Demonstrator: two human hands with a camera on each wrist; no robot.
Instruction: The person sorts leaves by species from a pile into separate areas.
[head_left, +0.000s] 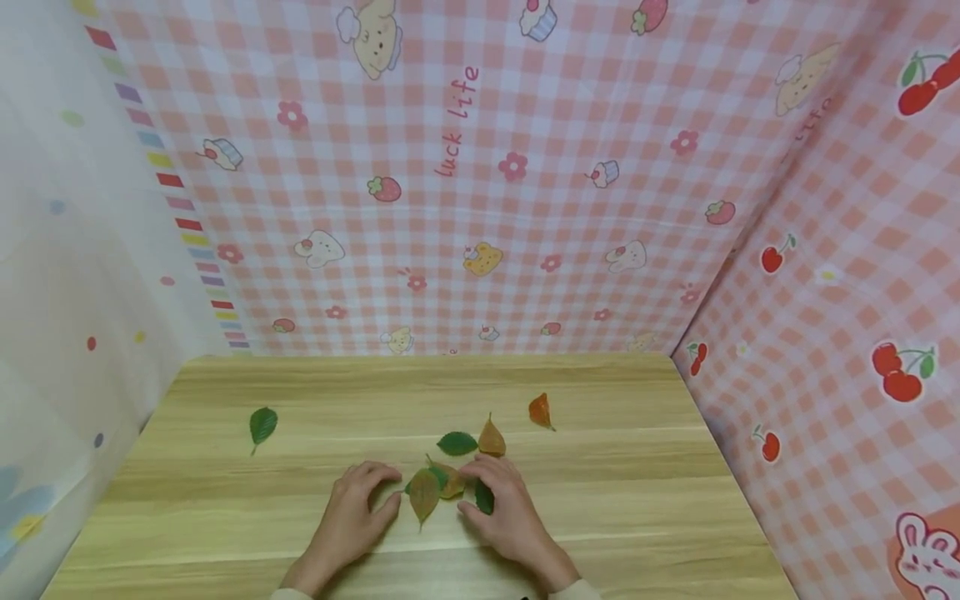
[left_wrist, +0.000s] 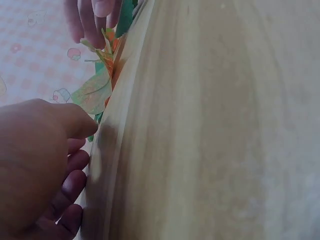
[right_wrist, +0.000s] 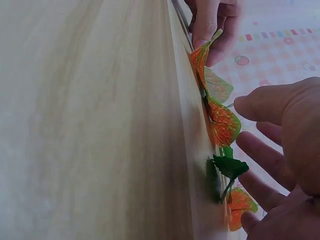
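Note:
An orange-brown leaf [head_left: 423, 495] lies on top of a small cluster on the table, overlapping a green leaf [head_left: 439, 476] and another brownish leaf [head_left: 453, 482]. My left hand [head_left: 356, 510] rests low on the left of this cluster, thumb and fingers curved apart with nothing between them. On the other side, my right hand [head_left: 504, 506] is loosely bent, its fingertips beside the brownish leaf. A dark green leaf [head_left: 484, 497] shows under that hand, partly hidden. The right wrist view shows an orange leaf [right_wrist: 223, 121] close to the thumb; whether they touch, I cannot tell.
Behind the cluster lie a green leaf [head_left: 457, 443] and a brown leaf [head_left: 491, 438]. Farther off are an orange leaf [head_left: 539, 411] on the right and a green leaf [head_left: 263, 426] on the left. Checked cloth [head_left: 480, 208] stands behind the wooden table [head_left: 630, 517].

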